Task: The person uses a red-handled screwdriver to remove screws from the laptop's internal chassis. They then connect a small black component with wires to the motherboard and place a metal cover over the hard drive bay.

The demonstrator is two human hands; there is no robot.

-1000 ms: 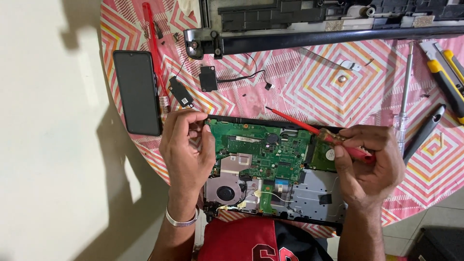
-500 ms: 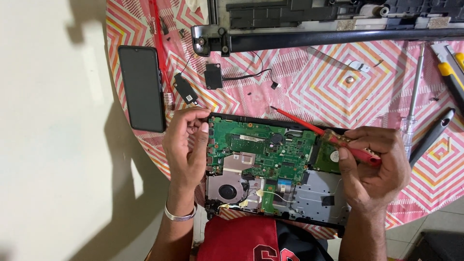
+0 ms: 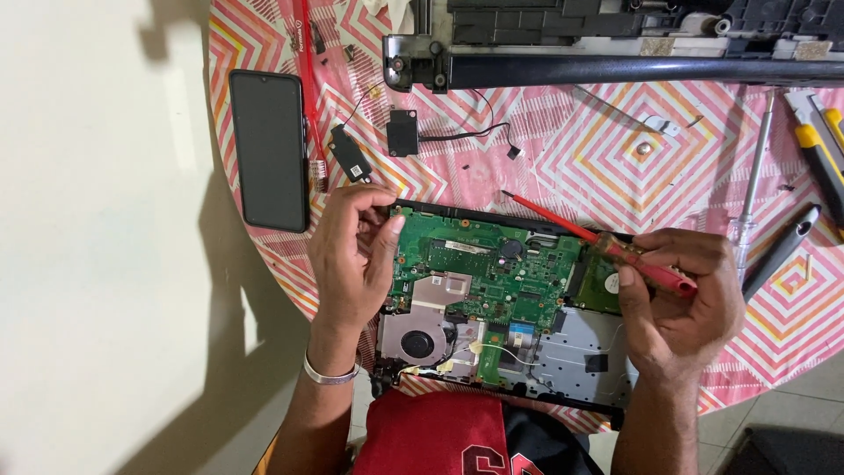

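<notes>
An opened laptop base lies at the table's near edge, its green circuit board and a cooling fan exposed. My left hand rests on the base's far left corner, fingers curled at the board's edge. My right hand grips a red-handled screwdriver whose thin shaft points up and left, its tip just past the base's far edge over the cloth.
A black phone lies at the left. Two small black speakers with wires sit beyond the base. The laptop's detached lid and frame span the far side. A yellow utility knife, a telescopic rod and a red tool lie around.
The view has shifted slightly. My right hand has drawn the screwdriver a little to the right. My left hand stays on the base's corner.
</notes>
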